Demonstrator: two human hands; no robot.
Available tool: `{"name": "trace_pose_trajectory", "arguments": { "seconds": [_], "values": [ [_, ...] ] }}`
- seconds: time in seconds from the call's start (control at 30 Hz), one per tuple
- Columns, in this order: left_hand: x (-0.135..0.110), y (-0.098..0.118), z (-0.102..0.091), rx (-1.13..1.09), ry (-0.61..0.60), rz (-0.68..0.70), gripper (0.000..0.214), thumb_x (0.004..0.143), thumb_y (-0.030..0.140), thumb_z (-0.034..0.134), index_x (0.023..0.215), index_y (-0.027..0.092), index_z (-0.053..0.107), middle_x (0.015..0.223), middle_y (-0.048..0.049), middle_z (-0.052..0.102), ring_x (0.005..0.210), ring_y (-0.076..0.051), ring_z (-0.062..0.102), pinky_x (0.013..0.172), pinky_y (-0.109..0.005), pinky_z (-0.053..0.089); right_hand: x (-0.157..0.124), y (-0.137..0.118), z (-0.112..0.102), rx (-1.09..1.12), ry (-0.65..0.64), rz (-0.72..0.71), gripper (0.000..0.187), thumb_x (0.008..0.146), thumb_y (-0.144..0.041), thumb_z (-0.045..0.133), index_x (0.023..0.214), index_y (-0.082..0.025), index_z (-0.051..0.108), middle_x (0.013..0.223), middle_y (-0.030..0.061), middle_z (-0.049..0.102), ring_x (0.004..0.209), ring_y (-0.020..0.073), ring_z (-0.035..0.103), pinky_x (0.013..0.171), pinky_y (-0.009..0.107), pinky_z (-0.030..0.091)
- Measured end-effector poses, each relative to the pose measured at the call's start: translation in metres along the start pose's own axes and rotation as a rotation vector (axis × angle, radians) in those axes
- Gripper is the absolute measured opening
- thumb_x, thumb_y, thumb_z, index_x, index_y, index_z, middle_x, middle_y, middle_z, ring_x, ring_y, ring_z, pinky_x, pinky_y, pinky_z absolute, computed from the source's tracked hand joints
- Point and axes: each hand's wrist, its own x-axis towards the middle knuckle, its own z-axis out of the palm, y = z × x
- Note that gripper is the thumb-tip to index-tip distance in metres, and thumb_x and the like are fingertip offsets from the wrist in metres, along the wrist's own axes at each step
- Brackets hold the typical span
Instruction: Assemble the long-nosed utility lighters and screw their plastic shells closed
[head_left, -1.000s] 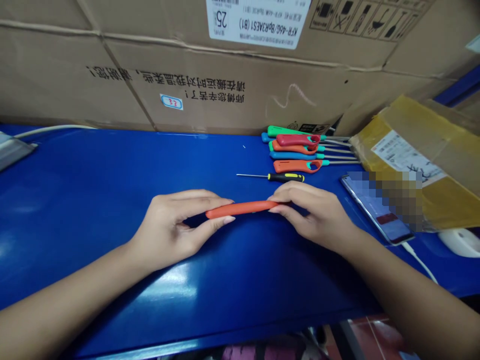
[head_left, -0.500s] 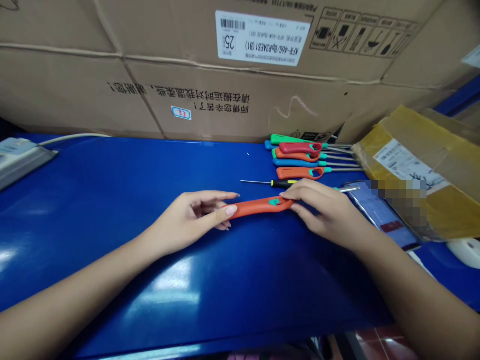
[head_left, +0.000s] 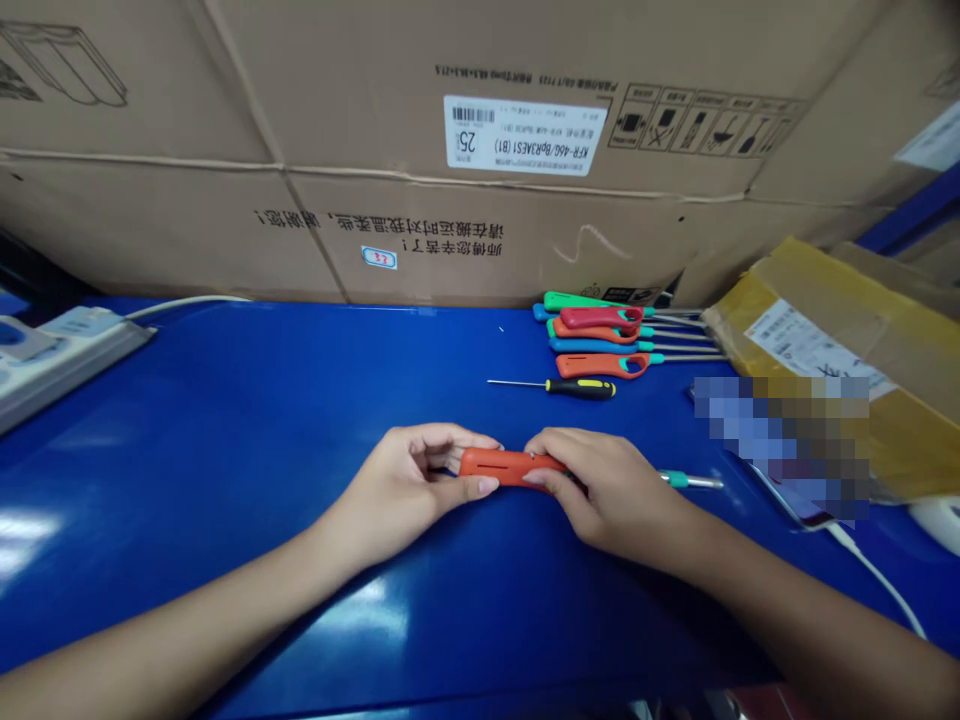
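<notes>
An orange long-nosed lighter (head_left: 504,466) lies flat on the blue table (head_left: 247,420) between both hands. My left hand (head_left: 416,485) pinches its left end with thumb and fingers. My right hand (head_left: 600,485) covers its right part, fingers closed over the body. The lighter's teal collar and metal nozzle (head_left: 690,481) stick out to the right of my right hand.
Several coloured lighters (head_left: 600,338) are stacked at the back by a large cardboard box (head_left: 420,170). A black-and-yellow screwdriver (head_left: 577,387) lies in front of them. A yellow-taped parcel (head_left: 832,340) and a blurred patch sit at right, a white power strip (head_left: 52,355) at left.
The camera tilted, so everything sits lower in view. The lighter has been turned in my hands and now rests lower on the table; my hands are closer together on it.
</notes>
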Motion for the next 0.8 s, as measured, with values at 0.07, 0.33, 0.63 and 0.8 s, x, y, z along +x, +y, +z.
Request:
{"name": "trace_pose_trajectory", "arguments": {
  "seconds": [0.07,0.33,0.63,0.8],
  "values": [
    [-0.003,0.000,0.005,0.057,0.020,0.061,0.028,0.077,0.026,0.080,0.101,0.016,0.072,0.095,-0.0064,0.080,0.087,-0.019,0.076,0.083,-0.032,0.061,0.000,0.000,0.001,-0.038,0.028,0.001,0.018,0.102,-0.029,0.046,0.098,-0.020,0.062,0.093,0.0045,0.072,0.082,0.0201,0.066,0.073,0.034,0.049],
    [-0.004,0.007,-0.011,0.527,0.040,0.189,0.028,0.086,0.039,0.069,0.104,0.017,0.073,0.077,-0.0018,0.072,0.061,-0.013,0.061,0.056,-0.024,0.049,0.011,0.016,-0.008,-0.142,0.215,-0.021,0.022,0.102,-0.031,0.050,0.116,-0.019,0.061,0.122,0.0120,0.064,0.114,0.0250,0.060,0.099,0.043,0.048],
    [-0.001,0.003,-0.025,0.897,0.011,0.419,0.033,0.085,0.028,0.071,0.117,0.022,0.072,0.114,-0.0088,0.068,0.106,-0.026,0.064,0.100,-0.046,0.050,0.013,0.073,-0.026,-0.232,0.289,0.099,0.014,0.093,-0.029,0.061,0.101,-0.019,0.065,0.110,0.0114,0.068,0.101,0.0265,0.065,0.090,0.042,0.053],
    [-0.002,0.002,-0.022,0.871,0.010,0.362,0.032,0.088,0.030,0.071,0.119,0.019,0.072,0.111,-0.0096,0.066,0.104,-0.027,0.064,0.099,-0.049,0.049,0.021,0.069,-0.021,-0.186,0.346,0.120,0.019,0.096,-0.034,0.057,0.097,-0.018,0.067,0.098,0.0096,0.074,0.085,0.0229,0.070,0.078,0.036,0.054]
  ]
}}
